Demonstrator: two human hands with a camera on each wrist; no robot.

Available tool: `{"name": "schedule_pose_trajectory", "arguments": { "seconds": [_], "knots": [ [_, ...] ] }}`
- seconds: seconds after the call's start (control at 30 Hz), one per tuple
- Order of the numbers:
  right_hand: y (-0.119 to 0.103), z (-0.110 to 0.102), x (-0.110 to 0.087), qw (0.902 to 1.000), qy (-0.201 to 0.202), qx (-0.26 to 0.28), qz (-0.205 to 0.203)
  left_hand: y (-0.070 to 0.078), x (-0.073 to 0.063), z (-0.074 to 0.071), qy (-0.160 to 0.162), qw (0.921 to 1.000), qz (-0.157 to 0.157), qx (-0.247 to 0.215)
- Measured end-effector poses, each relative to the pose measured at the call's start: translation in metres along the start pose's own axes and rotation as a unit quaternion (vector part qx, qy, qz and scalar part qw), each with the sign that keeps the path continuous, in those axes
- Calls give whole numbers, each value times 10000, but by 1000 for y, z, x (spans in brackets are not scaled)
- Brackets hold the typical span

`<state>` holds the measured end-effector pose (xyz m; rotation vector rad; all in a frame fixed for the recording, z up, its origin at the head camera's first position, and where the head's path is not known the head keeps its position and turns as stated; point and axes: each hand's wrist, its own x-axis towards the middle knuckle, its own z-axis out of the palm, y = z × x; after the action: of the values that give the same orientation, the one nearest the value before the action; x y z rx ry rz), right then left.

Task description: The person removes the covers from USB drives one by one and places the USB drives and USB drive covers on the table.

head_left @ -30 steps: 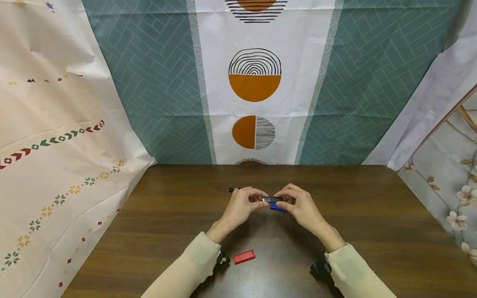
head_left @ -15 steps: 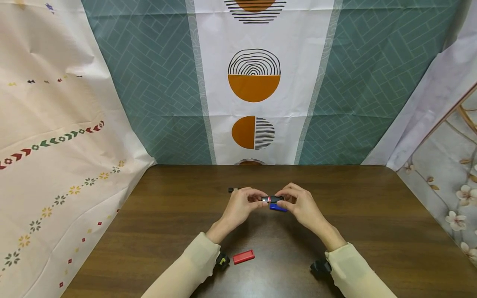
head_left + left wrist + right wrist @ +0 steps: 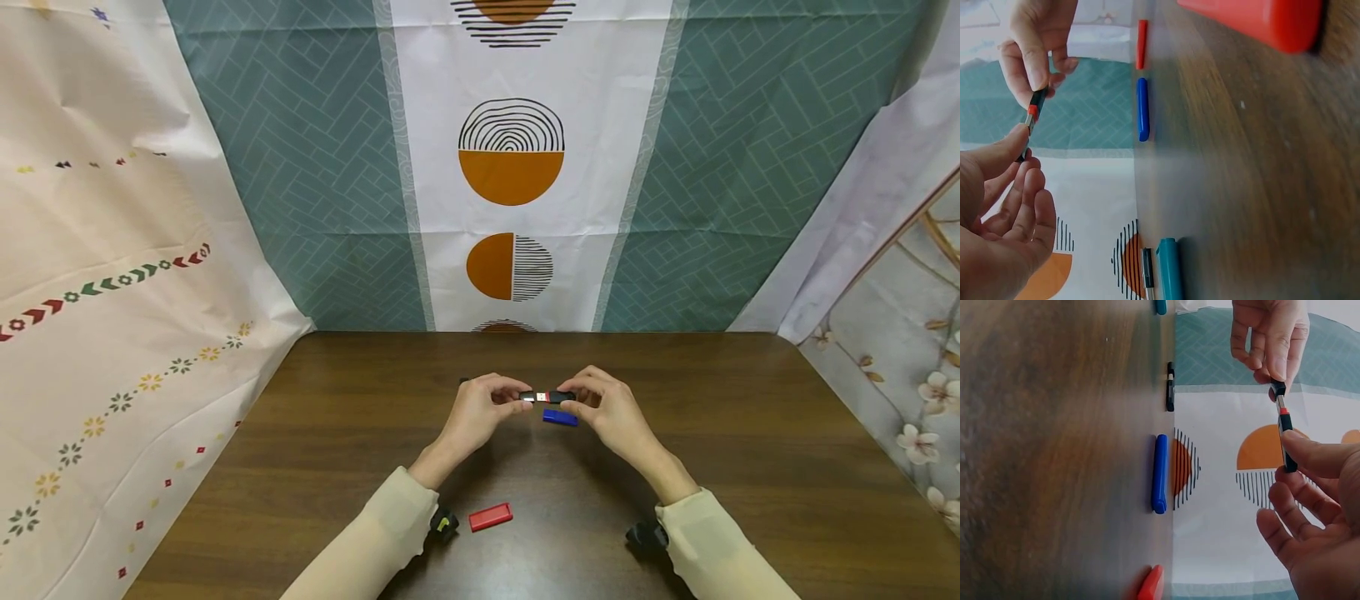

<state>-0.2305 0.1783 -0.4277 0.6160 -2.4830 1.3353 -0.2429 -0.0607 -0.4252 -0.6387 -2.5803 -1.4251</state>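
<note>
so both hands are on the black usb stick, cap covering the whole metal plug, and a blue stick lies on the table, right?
The cap part is wrong: the head view shows some of the metal plug bare between the cap in the left hand and the black body in the right hand. The rest is right.
</note>
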Motion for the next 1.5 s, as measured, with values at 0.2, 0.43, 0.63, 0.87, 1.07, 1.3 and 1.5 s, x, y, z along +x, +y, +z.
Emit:
{"name": "schedule_pose_trajectory", "arguments": {
  "seconds": [0.2,0.43,0.63,0.87,1.07,1.3,1.5],
  "knots": [
    [0,0,0,10000,52,8,43,0,1,1,40,9999,103,86],
    [3,-1,0,9999,137,38,73,-1,3,-1,56,9999,74,77],
    [4,-3,1,9999,116,62,69,-3,7,-4,27,9999,66,124],
    [6,-5,11,9999,8,-80,77,-4,13,-8,89,9998,44,166],
    [5,-8,24,9996,-87,-265,-1,-5,17,-10,43,9998,-75,170],
    [8,-12,38,9994,-212,-260,97,-10,29,-12,80,9995,-159,252],
    [13,-10,46,9988,-325,-198,301,-19,37,-10,22,9991,-204,364]
  ]
}}
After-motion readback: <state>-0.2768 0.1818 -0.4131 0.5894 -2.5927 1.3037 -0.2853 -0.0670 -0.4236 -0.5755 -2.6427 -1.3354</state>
